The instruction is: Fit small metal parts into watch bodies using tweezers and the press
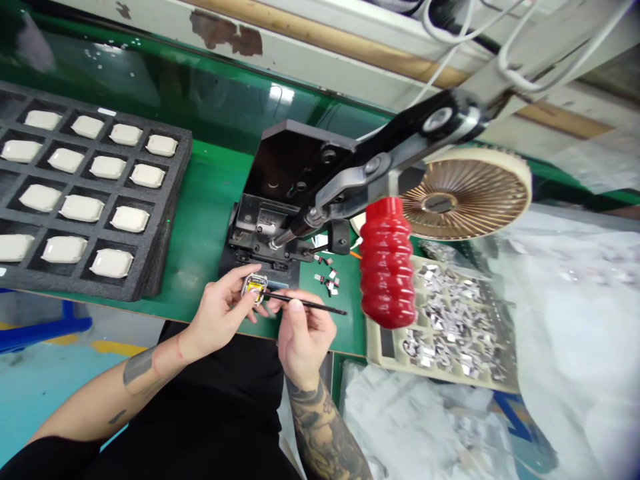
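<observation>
Between left (219,313) and right hands (306,333): small casing (257,282), gripped by left

The red ribbed handle (388,267) covers some part of the fan (465,193) behind it. To the right of the handle, the metal pieces (445,313) are too small to be told one by one; farther right, the plastic sheet (575,300) is blurred and cut by the edge. Far left of the handle, the foam tray (145,257) is also cut off. Nearer on this same side, the left thumb (245,305) hides a portion of the small device (255,285), whose details are too tiny to recognise.
</observation>
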Demonstrator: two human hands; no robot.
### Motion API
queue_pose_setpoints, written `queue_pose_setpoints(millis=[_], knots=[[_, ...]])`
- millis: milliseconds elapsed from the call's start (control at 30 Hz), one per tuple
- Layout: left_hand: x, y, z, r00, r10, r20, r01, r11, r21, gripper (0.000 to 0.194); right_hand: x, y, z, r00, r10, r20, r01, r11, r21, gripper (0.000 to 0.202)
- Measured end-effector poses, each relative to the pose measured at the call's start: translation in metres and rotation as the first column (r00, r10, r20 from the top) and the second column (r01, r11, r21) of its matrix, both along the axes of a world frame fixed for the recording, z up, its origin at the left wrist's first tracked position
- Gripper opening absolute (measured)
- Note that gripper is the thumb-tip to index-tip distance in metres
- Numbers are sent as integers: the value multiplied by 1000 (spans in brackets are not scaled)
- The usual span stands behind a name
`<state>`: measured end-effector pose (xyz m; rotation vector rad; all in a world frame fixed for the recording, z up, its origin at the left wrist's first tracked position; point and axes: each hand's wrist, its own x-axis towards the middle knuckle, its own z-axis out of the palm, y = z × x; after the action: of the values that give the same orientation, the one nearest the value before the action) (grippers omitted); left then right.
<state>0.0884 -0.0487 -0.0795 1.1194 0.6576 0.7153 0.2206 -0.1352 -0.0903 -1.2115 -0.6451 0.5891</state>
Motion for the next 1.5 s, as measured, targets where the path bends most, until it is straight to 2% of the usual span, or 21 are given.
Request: queue_pose_setpoints(millis=[100, 200, 267, 333, 400, 467, 533, 600, 667, 733, 800, 900, 967, 1033, 1133, 1200, 1300, 1333, 1400, 1467, 1500], knots=[[2, 1, 1, 999, 29, 16, -28, 999, -36, 46, -3, -7, 3, 999, 22, 48, -23, 999, 34, 10], [3, 1, 2, 997, 69, 26, -67, 996, -66, 47, 2, -11, 0, 979, -176, 103, 170, 983, 62, 13], [3, 1, 4, 996, 78, 39, -75, 994, -74, 46, 5, -10, -3, 963, -239, 126, 238, 971, 22, 16], [2, 1, 6, 995, 72, 64, -67, 995, -79, 46, 7, -7, -5, 975, -190, 118, 197, 980, -42, 16], [1, 3, 9, 994, 61, 87, -53, 994, -93, 45, 6, -5, -3, 993, -97, 63, 101, 993, -68, 14], [1, 5, 11, 995, 55, 87, -45, 992, -116, 46, 10, -6, 4, 1000, -15, -23, 14, 999, -37, 12], [2, 7, 11, 997, 55, 57, -47, 989, -138, 47, 25, -10, 17, 997, 19, -76, -16, 999, 39, 11], [2, 7, 10, 998, 55, 21, -51, 988, -146, 47, 54, -12, 34, 999, -4, -49, 10, 992, 128, 12], [1, 7, 9, 999, 48, -8, -49, 990, -129, 47, 90, -7, 53, 992, -99, 73, 85, 982, 169, 18], [-1, 5, 8, 999, 33, -36, -36, 995, -89, 48, 124, 10, 68, 933, -201, 299, 180, 979, 99, 23], [-2, 5, 9, 998, 17, -63, -20, 999, -44, 50, 148, 40, 76, 818, -159, 552, 232, 971, -64, 23], [-3, 5, 11, 997, 5, -83, -6, 1000, -9, 58, 158, 83, 77, 679, -211, 703, 296, 955, 1, 19], [-4, 5, 12, 996, 10, -88, -10, 1000, -2, 60, 149, 88, 71, 629, -253, 735, 332, 942, 41, 20], [-5, 5, 12, 996, 22, -88, -21, 1000, 8, 56, 132, 69, 62, 617, -229, 753, 323, 946, 23, 19], [-7, 4, 12, 994, 26, -108, -21, 999, 44, 42, 103, 18, 43, 613, -88, 785, 200, 979, -47, 23], [-8, 4, 12, 990, 29, -135, -20, 997, 72, 37, 86, -13, 29, 550, 48, 834, 148, 977, -153, 25], [-8, 6, 13, 983, 25, -183, -5, 994, 106, 34, 74, -41, 14, 406, 282, 869, 137, 922, -363, 43], [-8, 6, 13, 981, 23, -195, 0, 994, 114, 34, 76, -47, 12, 380, 331, 864, 130, 906, -404, 50], [-7, 6, 13, 979, 29, -200, -5, 993, 121, 34, 91, -58, 15, 379, 323, 867, 157, 901, -404, 51], [-7, 6, 12, 983, 43, -178, -22, 992, 121, 34, 122, -72, 26, 383, 241, 892, 290, 885, -364, 37], [-8, 5, 12, 985, 44, -167, -24, 993, 120, 34, 142, -79, 34, 365, 223, 904, 383, 849, -364, 31]])
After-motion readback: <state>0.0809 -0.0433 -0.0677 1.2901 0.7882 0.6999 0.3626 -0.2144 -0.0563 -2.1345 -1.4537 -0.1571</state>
